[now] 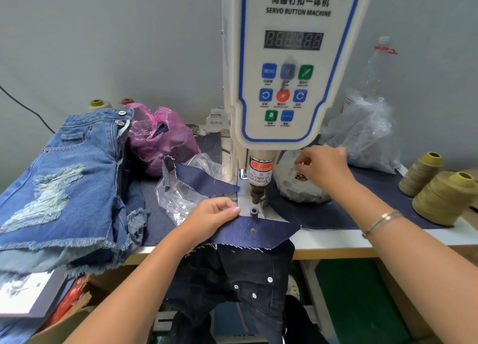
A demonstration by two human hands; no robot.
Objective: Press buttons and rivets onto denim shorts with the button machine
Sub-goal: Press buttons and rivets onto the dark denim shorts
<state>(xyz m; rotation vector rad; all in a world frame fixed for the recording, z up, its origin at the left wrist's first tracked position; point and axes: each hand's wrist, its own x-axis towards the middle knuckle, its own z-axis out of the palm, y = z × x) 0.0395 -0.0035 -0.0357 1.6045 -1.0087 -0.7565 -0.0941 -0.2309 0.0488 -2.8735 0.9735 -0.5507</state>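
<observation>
Flanking machine (292, 67): shorts pile (64, 178), thread cones (439, 188)

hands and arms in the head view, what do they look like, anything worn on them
Both forearms are bare, with no sleeves in view. The right wrist carries a thin silver-coloured bangle, apparently two or three slim bands together. The left hand and right hand wear no gloves, and no rings are visible. The nails are short.

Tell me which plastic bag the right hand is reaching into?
The right hand reaches the whitish bag just right of the machine's press head, its fingers at the bag's opening. The pink bag and the clear bag lie left of the machine.
</observation>
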